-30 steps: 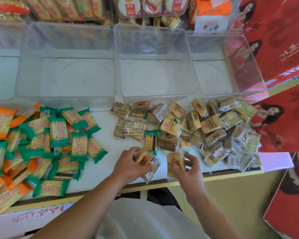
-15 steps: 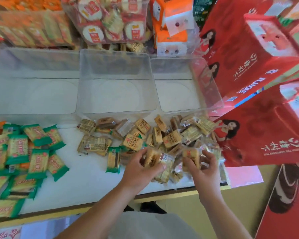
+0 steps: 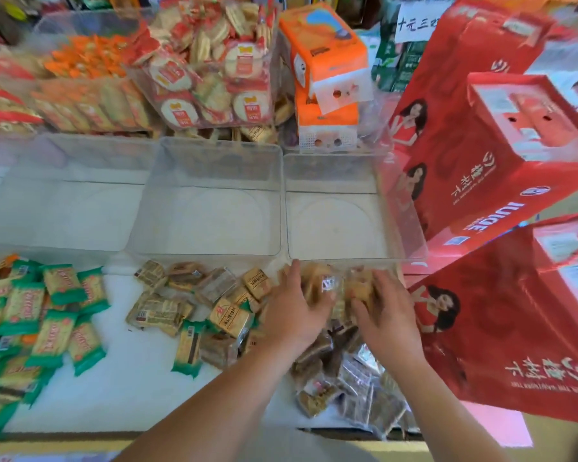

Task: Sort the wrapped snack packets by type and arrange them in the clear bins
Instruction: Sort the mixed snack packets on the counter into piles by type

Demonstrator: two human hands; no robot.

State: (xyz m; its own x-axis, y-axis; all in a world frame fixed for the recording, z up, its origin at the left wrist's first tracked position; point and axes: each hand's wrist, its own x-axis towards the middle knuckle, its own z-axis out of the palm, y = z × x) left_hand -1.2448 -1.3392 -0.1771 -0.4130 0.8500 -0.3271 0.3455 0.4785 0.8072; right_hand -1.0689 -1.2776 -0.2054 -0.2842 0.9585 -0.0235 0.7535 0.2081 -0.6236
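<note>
My left hand grips a clear-wrapped brown snack packet just in front of the near wall of the right clear bin. My right hand grips another brown packet beside it. Both hands hover over a heap of brown and tan packets on the white table. Green-wrapped packets lie in a pile at the left. The middle clear bin and the left clear bin hold nothing.
Red juice cartons crowd the right side, one close to my right hand. Behind the bins stand a bin of round crackers, orange packets and orange tissue boxes. More dark packets lie under my wrists.
Both hands have lifted their packets from the table's front edge and carried them forward and right, up to the right bin's near wall. The view has swung right and upward.
</note>
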